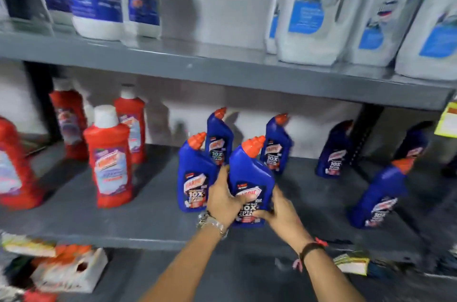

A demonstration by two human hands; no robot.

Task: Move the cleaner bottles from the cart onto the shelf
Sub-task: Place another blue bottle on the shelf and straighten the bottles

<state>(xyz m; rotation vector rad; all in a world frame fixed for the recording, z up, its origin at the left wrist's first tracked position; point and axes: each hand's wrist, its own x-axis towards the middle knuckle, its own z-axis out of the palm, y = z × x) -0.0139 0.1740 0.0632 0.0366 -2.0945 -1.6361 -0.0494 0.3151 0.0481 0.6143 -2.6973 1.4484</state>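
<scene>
Both my hands hold one blue cleaner bottle (249, 178) with an orange cap, upright at the front of the grey middle shelf (138, 217). My left hand (222, 199) wraps its left side and my right hand (279, 212) grips its lower right. I cannot tell whether its base touches the shelf. Another blue bottle (194, 173) stands right beside it on the left. Two more blue bottles (218, 137) (277, 144) stand behind, and several stand farther right (379, 193). The cart is out of view.
Red cleaner bottles (111, 160) with white caps fill the shelf's left part. The upper shelf (222, 64) carries large white bottles (311, 12). A white carton with orange caps (69, 269) sits low at the left. A black upright post (363, 136) stands at the right.
</scene>
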